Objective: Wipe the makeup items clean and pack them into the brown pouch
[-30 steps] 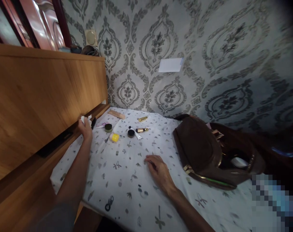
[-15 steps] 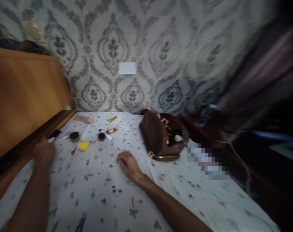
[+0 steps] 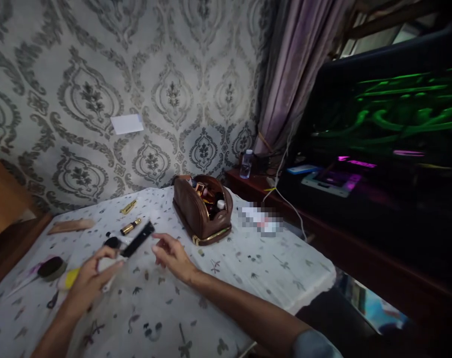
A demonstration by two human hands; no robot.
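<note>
My left hand point(image 3: 93, 281) is closed on a blurred object with a white handle and a black, flat end point(image 3: 138, 239). Close to the tip of that black end is my right hand point(image 3: 173, 256), its fingers apart and slightly bent, holding nothing. Behind my right hand a brown leather bag point(image 3: 190, 209) stands unzipped, with several small items inside. Beyond my left hand lie a gold and black tube point(image 3: 131, 226), a gold clip point(image 3: 129, 207) and a round dark jar point(image 3: 113, 242). Beside the hand are a yellow item point(image 3: 71, 277) and a round brush-like object point(image 3: 51, 268).
A beige strip point(image 3: 71, 225) lies at the cloth's back left, near a wooden board point(image 3: 9, 199). A clear bottle point(image 3: 246, 164) stands on a dark red ledge, with a white cable point(image 3: 291, 214) hanging nearby. A blurred-out item point(image 3: 261, 219) lies right of the bag.
The view has turned right. My left hand has come from the left edge toward my right hand, bringing the black and white object. My right hand has lifted, its fingers more spread.
</note>
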